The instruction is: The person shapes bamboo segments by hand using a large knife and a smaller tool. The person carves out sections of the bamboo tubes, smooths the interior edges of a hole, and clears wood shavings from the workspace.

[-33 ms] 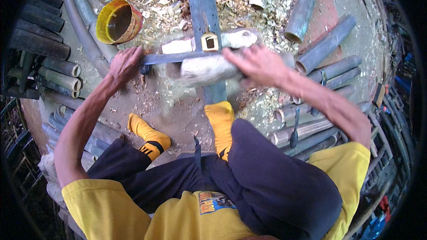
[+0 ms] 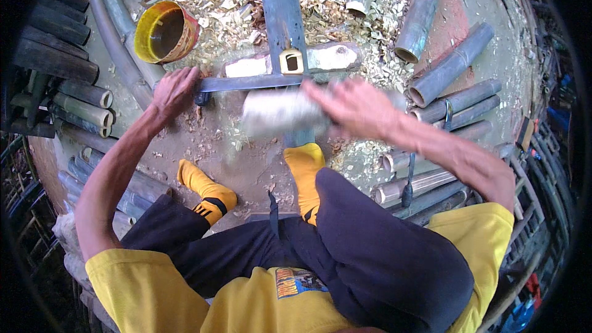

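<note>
My left hand (image 2: 177, 94) is closed round the handle end of a long knife (image 2: 246, 83). Its blade lies across a grey-green bamboo tube (image 2: 282, 15), just on the near side of a square pale-edged hole (image 2: 291, 60). The tube rests over a wooden block (image 2: 333, 58). My right hand (image 2: 361, 106) grips a thick pale wooden club (image 2: 277, 112), blurred by motion, over the tube's near part and close to the blade. Where the club is held, my fingers partly hide it. My foot in a yellow sock (image 2: 303, 166) is at the tube's near end.
Wood chips (image 2: 222, 6) cover the far floor. A yellow bucket (image 2: 143, 31) stands at the far left. Cut bamboo tubes (image 2: 450, 68) lie to the right, more bamboo (image 2: 83, 105) at the left. A dark-handled tool (image 2: 407, 191) rests on the right-hand bamboo.
The club has shifted slightly left and toward me, and is more blurred. My right hand moved a little with it. The knife and my left hand are nearly where they were.
</note>
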Demonstrator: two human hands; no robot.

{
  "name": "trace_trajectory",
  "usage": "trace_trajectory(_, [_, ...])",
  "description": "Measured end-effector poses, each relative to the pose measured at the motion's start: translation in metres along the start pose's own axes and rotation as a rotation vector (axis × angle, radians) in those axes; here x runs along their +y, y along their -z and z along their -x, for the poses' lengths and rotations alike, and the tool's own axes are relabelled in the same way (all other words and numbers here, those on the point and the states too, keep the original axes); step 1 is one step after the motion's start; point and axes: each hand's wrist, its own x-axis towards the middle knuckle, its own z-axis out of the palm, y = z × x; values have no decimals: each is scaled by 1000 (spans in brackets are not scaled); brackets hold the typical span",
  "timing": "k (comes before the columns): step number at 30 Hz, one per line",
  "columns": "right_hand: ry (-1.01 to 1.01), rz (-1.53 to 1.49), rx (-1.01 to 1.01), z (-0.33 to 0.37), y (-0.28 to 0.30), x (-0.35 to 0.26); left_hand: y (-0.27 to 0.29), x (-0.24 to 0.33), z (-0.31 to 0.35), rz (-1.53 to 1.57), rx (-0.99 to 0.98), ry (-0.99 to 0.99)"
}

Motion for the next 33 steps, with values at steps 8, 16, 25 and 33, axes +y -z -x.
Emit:
trace_trajectory(8, [-118,126,-38,-12,-4,47,-5,0,-2,-9,-12,-44])
trace_trajectory(16, [-8,-54,124,-4,-13,26,-2,-4,-10,-11,18,-42])
trace_trajectory(25, [-823,-449,738,45,17,51,19,-26,-26,815,90,280])
trace_trajectory(33, [-654,-503,680,44,34,38,7,-24,-32,407,-255,261])
